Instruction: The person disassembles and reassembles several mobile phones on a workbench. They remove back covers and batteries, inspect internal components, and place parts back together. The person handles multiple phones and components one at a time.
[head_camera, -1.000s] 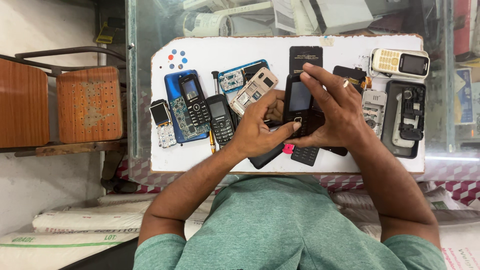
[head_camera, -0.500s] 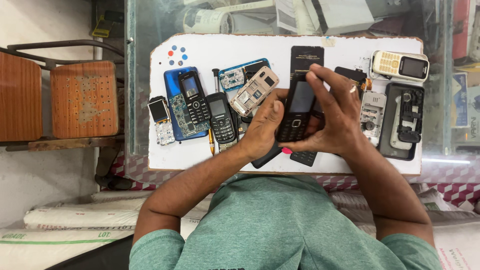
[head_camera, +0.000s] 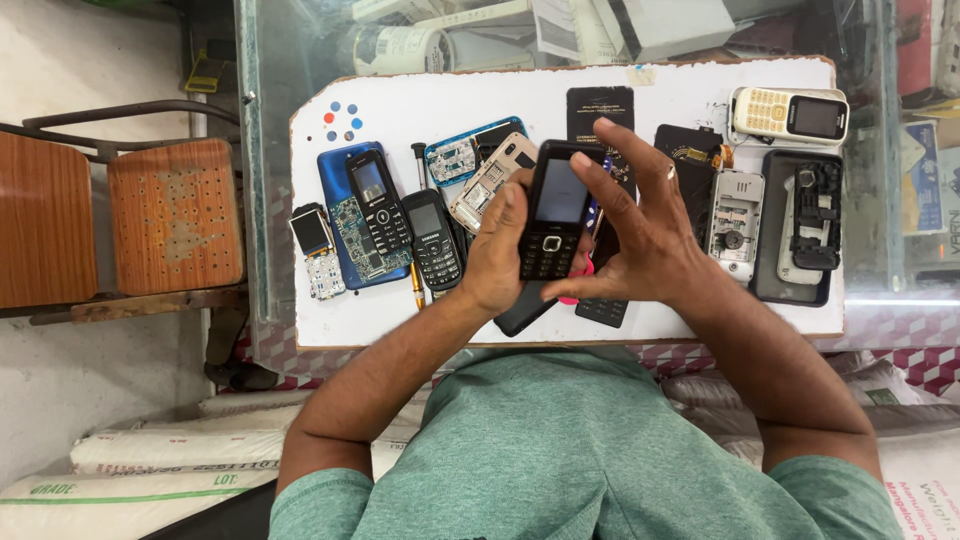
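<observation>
Both hands are gripping a black phone (head_camera: 555, 215) above the white board (head_camera: 400, 110) on the table: the left hand (head_camera: 500, 250) is cupping its side, and the right hand (head_camera: 635, 235) is curling fingers over its top edge.

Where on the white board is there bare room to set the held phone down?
Bare patches on the white board: the top strip above the blue-framed circuit board, around the coloured dots, and the near-left corner below the small loose screen. The middle and right side, around both hands and the black tray, are crowded.
</observation>
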